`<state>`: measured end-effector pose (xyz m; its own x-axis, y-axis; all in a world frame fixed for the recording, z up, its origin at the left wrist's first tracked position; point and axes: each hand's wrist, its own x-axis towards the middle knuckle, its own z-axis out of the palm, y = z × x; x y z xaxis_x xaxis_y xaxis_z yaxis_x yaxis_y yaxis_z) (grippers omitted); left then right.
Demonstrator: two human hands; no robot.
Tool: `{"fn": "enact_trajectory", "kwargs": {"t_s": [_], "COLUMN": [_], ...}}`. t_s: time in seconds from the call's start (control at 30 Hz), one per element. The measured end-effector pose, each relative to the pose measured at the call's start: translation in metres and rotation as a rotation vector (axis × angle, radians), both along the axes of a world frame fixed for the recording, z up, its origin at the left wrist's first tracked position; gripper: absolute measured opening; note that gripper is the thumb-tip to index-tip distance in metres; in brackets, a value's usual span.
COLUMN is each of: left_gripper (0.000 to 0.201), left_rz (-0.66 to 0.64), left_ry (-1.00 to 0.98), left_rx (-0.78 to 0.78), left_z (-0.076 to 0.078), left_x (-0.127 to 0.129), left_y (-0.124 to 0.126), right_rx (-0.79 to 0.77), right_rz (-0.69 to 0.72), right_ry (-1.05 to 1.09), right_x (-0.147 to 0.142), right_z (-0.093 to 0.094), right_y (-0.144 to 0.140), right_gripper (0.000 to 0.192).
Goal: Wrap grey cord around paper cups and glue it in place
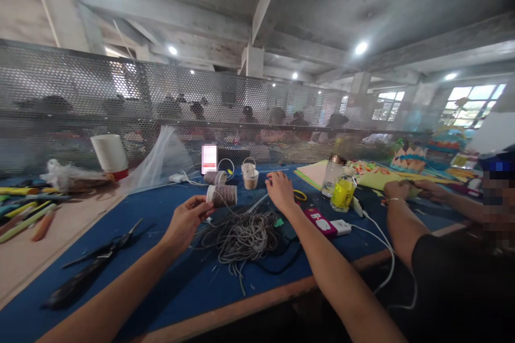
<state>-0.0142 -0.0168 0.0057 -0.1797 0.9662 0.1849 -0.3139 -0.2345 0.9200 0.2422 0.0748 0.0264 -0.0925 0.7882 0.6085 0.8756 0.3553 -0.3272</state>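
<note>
My left hand (187, 221) grips a spool of greyish-brown thread (225, 196) by its white end, thumb and fingers closed on it. A strand hangs from the spool over a loose heap of grey cord (251, 238) on the blue table top (173, 284). My right hand (280, 191) is raised beyond the heap, near a small white-and-tan bucket (251, 177). Its fingers are bent together; whatever they pinch is too small to make out. A second thread spool (216, 177) lies behind the held one, in front of a lit phone (208, 158).
Black-handled scissors (100, 260) lie at left, beyond them several coloured tools (28, 211) and stacked paper cups (110, 155). Right of my hand stand a yellow bottle (343, 193) and a magenta power bank (321, 223) with white cable. A co-worker's hands (402, 192) work at right.
</note>
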Motion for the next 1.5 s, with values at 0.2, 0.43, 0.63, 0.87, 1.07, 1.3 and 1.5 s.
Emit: {"fn": "enact_trajectory", "kwargs": {"t_s": [0.2,0.43,0.63,0.87,1.07,1.3,1.5], "left_gripper": [0.025,0.025,0.024,0.026,0.025,0.025,0.022], "left_rz": [0.095,0.096,0.053,0.069,0.089,0.064,0.044], "left_ry": [0.093,0.206,0.248,0.266,0.295,0.335,0.353], "left_rx": [0.022,0.066,0.086,0.082,0.062,0.084,0.069], "left_z": [0.000,-0.002,-0.004,-0.003,-0.001,-0.002,0.002], "left_x": [0.000,0.002,0.005,0.007,0.007,0.006,0.010], "left_y": [-0.002,-0.004,-0.004,-0.005,-0.007,-0.006,-0.010], "right_rx": [-0.150,-0.045,0.148,0.201,0.030,0.063,0.111], "right_rz": [0.620,0.596,0.399,0.389,0.434,0.450,0.439], "right_ry": [0.401,0.121,-0.087,-0.087,0.132,0.050,-0.025], "right_x": [-0.038,-0.060,-0.064,-0.065,-0.067,-0.064,-0.063], "right_z": [0.005,-0.001,-0.007,-0.008,-0.012,-0.013,-0.009], "right_y": [-0.030,-0.066,-0.067,-0.067,-0.061,-0.062,-0.066], "right_gripper": [0.031,0.036,0.018,0.004,0.006,0.027,0.006]}}
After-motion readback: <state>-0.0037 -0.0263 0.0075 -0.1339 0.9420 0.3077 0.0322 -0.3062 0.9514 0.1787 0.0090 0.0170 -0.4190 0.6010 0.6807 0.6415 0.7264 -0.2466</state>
